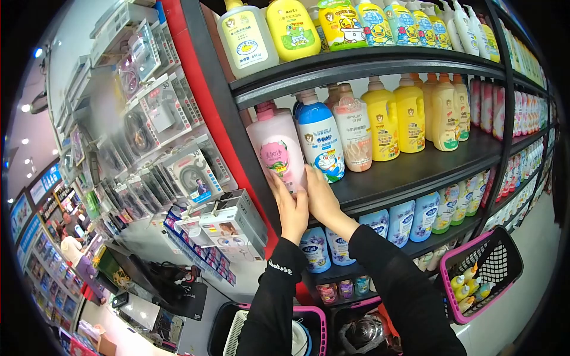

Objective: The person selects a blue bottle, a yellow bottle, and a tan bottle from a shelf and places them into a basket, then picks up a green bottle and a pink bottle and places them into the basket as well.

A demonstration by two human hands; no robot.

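Observation:
A pink pump bottle (274, 140) stands upright at the left end of the middle shelf (392, 175). My left hand (291, 207) is closed around its lower left side, and my right hand (323, 196) grips its lower right side. Right beside it is a blue-and-white pump bottle (320, 137) with a cartoon print, close to my right fingers. Farther along the row come a pale pink pump bottle (352, 133), yellow handled bottles (381, 121) and cream bottles (445, 115).
Children's wash bottles (291, 29) line the shelf above; blue bottles (401, 222) fill the one below. Packaged cables (196, 172) hang on the left wall. Black-and-pink baskets (320, 332) sit on the floor below my arms, and another basket (512, 267) holds small yellow bottles. People stand far left.

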